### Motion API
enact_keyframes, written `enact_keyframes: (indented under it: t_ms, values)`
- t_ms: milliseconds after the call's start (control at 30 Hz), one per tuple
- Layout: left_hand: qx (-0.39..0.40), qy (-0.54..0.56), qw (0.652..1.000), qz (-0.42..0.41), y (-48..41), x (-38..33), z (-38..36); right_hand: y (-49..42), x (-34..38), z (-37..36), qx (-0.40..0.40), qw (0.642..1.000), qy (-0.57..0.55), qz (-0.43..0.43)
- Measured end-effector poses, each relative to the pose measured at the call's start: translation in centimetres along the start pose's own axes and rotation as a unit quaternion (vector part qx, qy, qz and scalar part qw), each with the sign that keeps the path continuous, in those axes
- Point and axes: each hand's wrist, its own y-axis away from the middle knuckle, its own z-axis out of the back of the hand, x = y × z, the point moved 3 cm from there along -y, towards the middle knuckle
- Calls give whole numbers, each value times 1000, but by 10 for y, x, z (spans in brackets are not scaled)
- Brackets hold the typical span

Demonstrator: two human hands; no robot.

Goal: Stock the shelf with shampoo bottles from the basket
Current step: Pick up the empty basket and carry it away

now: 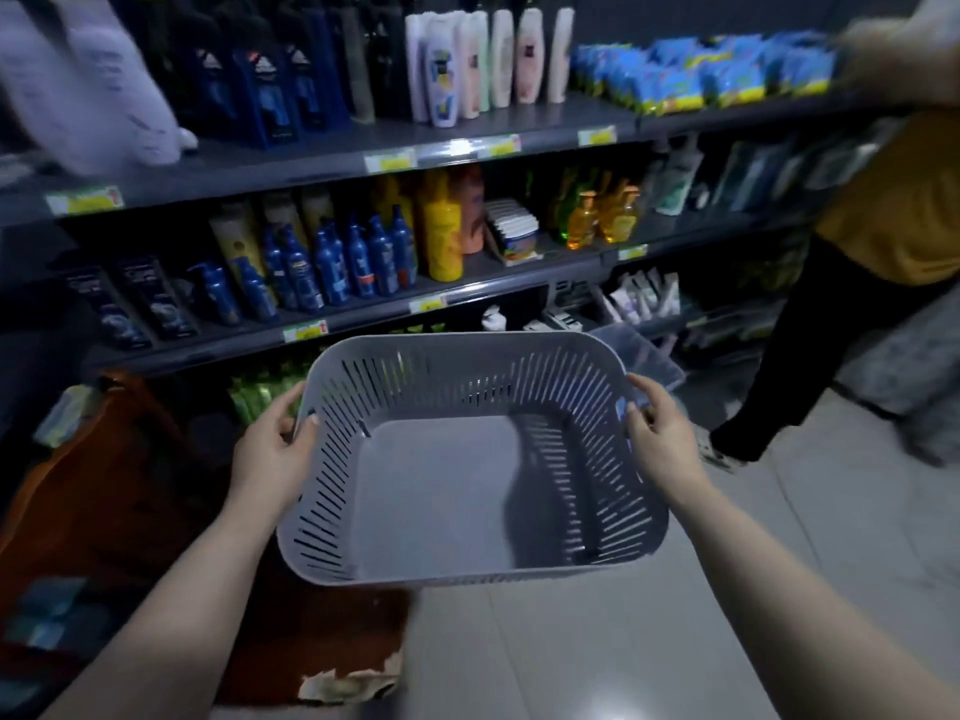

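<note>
A grey slotted plastic basket (332,387) is held out in front of me at waist height, tilted toward me, and nothing lies in it. My left hand (275,449) grips its left rim with the thumb over the edge. On the opposite side, my right hand (662,439) grips the right rim. Behind the basket stands a dark shelf unit (311,166) packed with bottles: blue pump bottles (332,262) on the middle shelf, dark boxed bottles (260,90) and white bottles (488,59) on the upper one.
A person in a yellow top and black trousers (810,350) stands close at the right, one arm reaching to the upper shelf. A brown torn cardboard box (156,511) sits on the floor at the left. A clear plastic bin (644,356) shows behind the basket. Pale tiled floor (623,641) lies below.
</note>
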Motion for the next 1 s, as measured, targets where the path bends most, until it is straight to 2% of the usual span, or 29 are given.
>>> enact_keyframes:
  t_ms: [233, 467, 733, 1000]
  values:
    - [94, 32, 994, -42, 43, -82, -110, 10, -67, 129, -72, 997, -17, -32]
    - [146, 36, 982, -112, 83, -146, -207, 31, -133, 230, -137, 987, -4, -80]
    - [209, 38, 964, -158, 115, -199, -297, 56, -189, 305, -219, 966, 15, -139]
    - [300, 29, 932, -202, 119, -252, -393, 69, -227, 355, -296, 936, 12, -192]
